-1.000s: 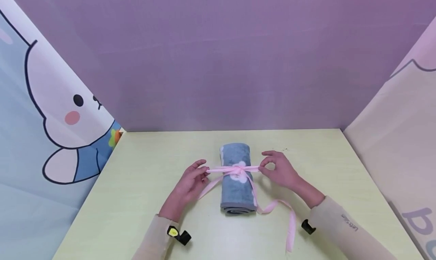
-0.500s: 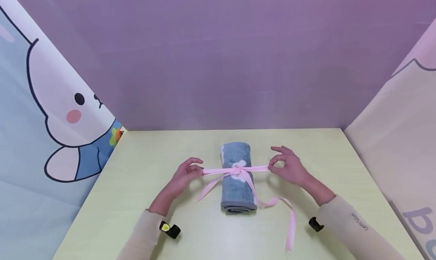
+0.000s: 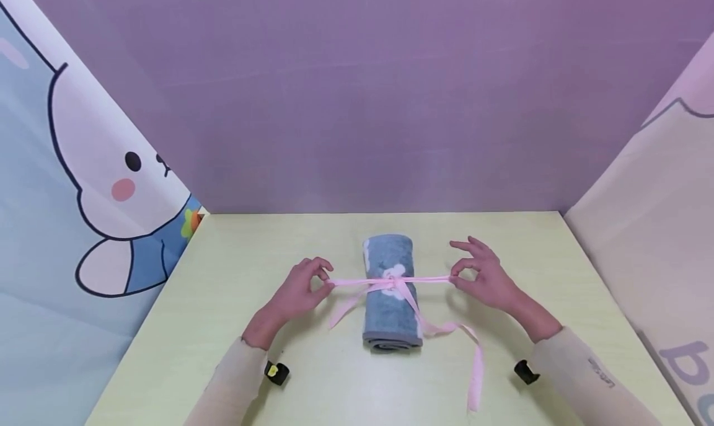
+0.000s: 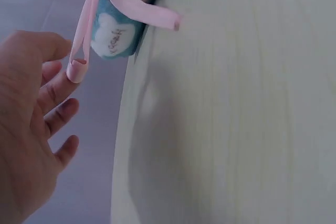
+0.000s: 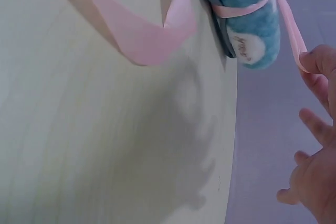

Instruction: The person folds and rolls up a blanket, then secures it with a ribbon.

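A rolled blue towel [image 3: 390,317] with a white patch lies upright in the head view, tied round its middle with a pink ribbon [image 3: 409,299]. The ribbon's loops stretch out tautly to both sides of the knot. My left hand [image 3: 301,289] holds the end of the left loop; in the left wrist view the ribbon [image 4: 77,71] wraps over a fingertip beside the thumb. On the other side my right hand [image 3: 485,279] pinches the right loop between thumb and forefinger, its other fingers spread. One loose ribbon tail hangs at the towel's left, and a longer one trails to the front right.
The towel rests on a pale wood-grain table [image 3: 223,258]. A purple panel [image 3: 357,103] rises behind it. Printed cloths stand at both sides, the left cloth [image 3: 33,327] showing a cartoon rabbit. Black straps [image 3: 277,373] sit at the wrists.
Both hands have moved apart, left hand leftward and right hand rightward, drawing the two loops longer and tauter. The towel has barely shifted.
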Tool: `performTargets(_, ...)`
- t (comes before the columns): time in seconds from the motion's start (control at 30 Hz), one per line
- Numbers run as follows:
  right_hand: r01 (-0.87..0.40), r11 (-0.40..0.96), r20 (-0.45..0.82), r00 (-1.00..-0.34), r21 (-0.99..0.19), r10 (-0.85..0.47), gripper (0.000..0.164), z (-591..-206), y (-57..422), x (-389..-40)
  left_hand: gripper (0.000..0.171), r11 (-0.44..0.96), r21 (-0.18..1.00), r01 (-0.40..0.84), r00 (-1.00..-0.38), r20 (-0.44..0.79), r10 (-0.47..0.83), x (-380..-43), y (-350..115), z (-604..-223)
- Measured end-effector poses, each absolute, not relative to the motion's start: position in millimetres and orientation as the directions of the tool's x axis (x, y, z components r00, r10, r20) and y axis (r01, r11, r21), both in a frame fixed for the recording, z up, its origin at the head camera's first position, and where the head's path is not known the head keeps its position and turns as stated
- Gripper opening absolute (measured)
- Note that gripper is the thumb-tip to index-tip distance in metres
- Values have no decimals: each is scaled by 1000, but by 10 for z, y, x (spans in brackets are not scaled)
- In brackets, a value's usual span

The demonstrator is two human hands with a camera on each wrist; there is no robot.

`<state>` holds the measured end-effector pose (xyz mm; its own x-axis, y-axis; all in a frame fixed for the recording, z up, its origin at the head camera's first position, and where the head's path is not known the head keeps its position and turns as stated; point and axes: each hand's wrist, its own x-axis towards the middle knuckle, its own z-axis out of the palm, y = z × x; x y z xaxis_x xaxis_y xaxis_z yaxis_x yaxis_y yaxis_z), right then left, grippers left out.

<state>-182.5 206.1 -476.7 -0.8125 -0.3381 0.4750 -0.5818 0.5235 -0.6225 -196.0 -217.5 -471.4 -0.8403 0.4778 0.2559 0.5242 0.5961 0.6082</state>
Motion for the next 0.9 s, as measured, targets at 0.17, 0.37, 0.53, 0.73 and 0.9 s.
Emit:
performTargets(0.17,-592,519,475,-805,-616,-355,25,-4815,2094,-1800,22,669,467,578,-815,298,497,-1996,-2191,-4682)
performTargets(0.37,-570,510,468,-821,-644,-328,28,-4860,2090,-1759,18,692,437,574,-818,289,497,-1986,-2177,-4677)
performTargets(0.53,-563,573,479,-822,-596,-309,24,-4806,2025,-1730,28,734,377,565,-824,293,485,-1931,-2160,-4683)
performTargets(0.73,-541,673,465,-827,-505,-317,11,-4651,1967,-1666,42,731,258,632,-766,356,536,-1835,-2168,-4545)
performTargets(0.9,-547,702,477,-816,-457,-326,20,-4550,1912,-1551,47,733,167,659,-724,403,560,-1741,-2178,-4437)
